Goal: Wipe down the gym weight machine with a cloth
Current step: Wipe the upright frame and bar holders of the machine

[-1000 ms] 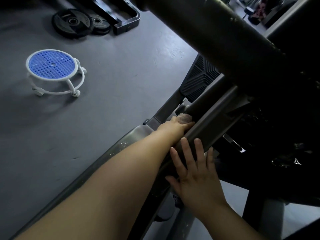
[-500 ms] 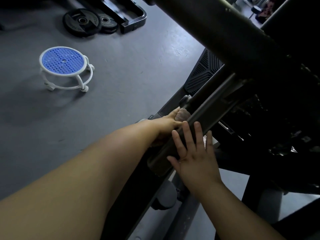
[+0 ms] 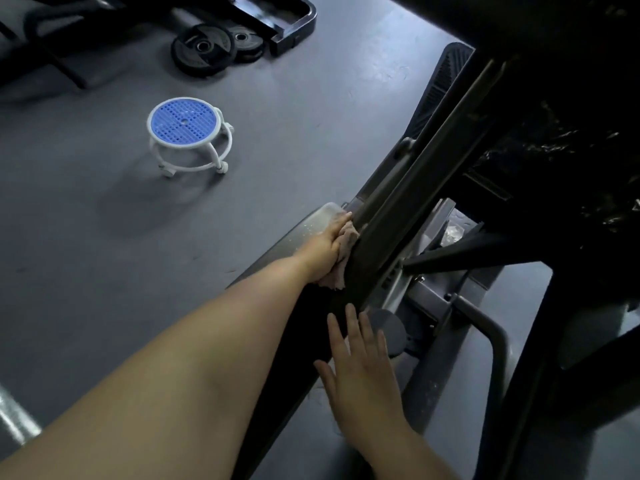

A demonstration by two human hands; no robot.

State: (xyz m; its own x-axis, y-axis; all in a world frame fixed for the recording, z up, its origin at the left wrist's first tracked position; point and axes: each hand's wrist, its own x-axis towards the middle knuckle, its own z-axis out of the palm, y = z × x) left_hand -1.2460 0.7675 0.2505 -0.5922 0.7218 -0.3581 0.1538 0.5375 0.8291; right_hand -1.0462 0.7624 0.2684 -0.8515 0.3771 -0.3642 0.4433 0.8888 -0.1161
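Note:
A dark weight machine fills the right side, with a slanted metal bar (image 3: 408,202) running from upper right down to the centre. My left hand (image 3: 325,247) reaches far forward and grips a small pale pinkish cloth (image 3: 341,258), pressing it against the left side of that bar. My right hand (image 3: 360,355) lies lower down with fingers straight and spread, its fingertips touching the bar's lower end. Most of the cloth is hidden behind my left hand and the bar.
A low white stool with a round blue perforated seat (image 3: 187,124) stands on the grey floor at left. Two black weight plates (image 3: 214,46) lie further back beside a black frame (image 3: 294,19). A ribbed black footplate (image 3: 446,77) sits beyond the bar.
My view has shifted right and pulled back. My left hand with the cloth has slid lower along the bar. My right hand has slipped down to the bar's lower end.

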